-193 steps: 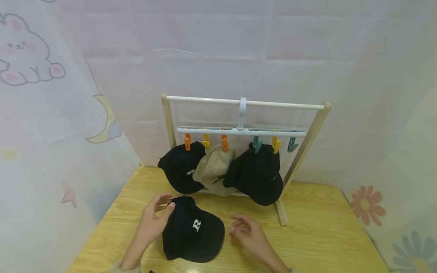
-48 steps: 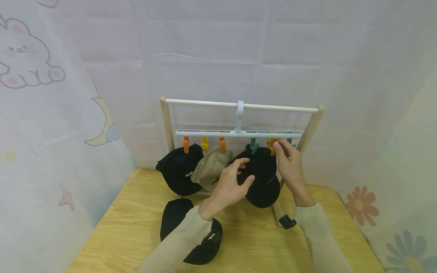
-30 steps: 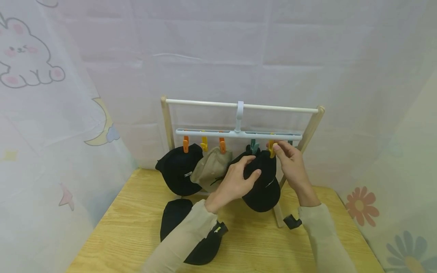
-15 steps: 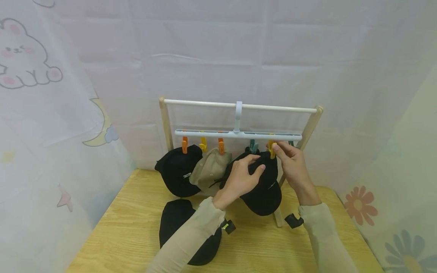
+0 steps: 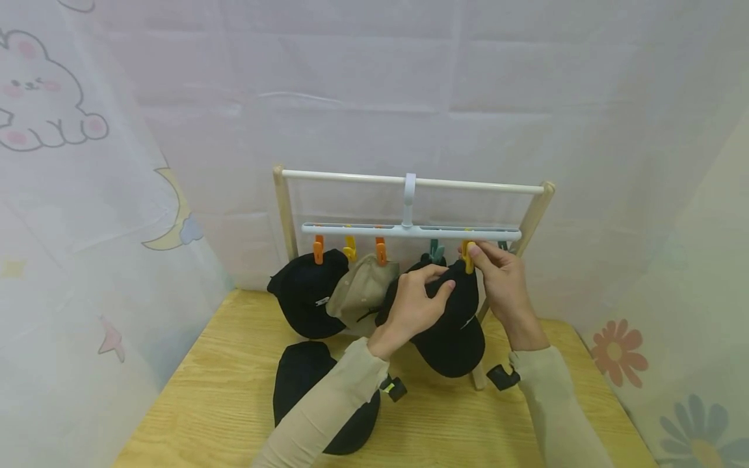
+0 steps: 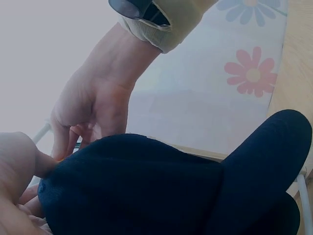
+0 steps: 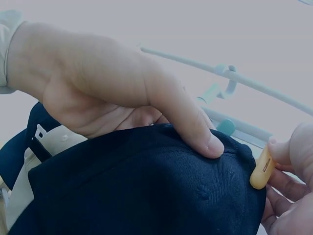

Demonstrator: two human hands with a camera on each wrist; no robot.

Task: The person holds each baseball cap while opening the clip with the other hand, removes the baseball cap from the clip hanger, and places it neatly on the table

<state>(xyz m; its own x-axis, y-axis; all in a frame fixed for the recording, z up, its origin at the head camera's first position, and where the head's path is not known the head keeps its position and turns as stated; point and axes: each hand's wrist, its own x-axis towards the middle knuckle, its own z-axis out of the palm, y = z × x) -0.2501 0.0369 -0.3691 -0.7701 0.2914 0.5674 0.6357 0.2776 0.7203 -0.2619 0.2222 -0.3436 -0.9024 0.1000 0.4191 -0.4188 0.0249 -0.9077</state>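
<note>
A black cap (image 5: 450,325) hangs at the right of a pale blue clip hanger (image 5: 409,229) on a wooden rack. My left hand (image 5: 418,302) grips the cap's crown (image 7: 146,191), thumb over its top. My right hand (image 5: 497,273) pinches the yellow clip (image 5: 467,255) at the cap's upper edge; the same yellow clip (image 7: 261,169) sits between my fingertips in the right wrist view. The left wrist view shows the cap (image 6: 161,191) close up with my right hand (image 6: 93,107) behind it.
Another black cap (image 5: 307,299) and a beige cap (image 5: 363,292) hang from orange clips on the left. A third black cap (image 5: 304,383) lies on the wooden table (image 5: 526,416) under my left forearm. A green clip (image 5: 433,249) and printed curtains surround the rack (image 5: 409,182).
Both hands rose from the cap on the table to the hanging black cap. Over the last second the left hand's grip on the crown tightened slightly; the right stays on the yellow clip.
</note>
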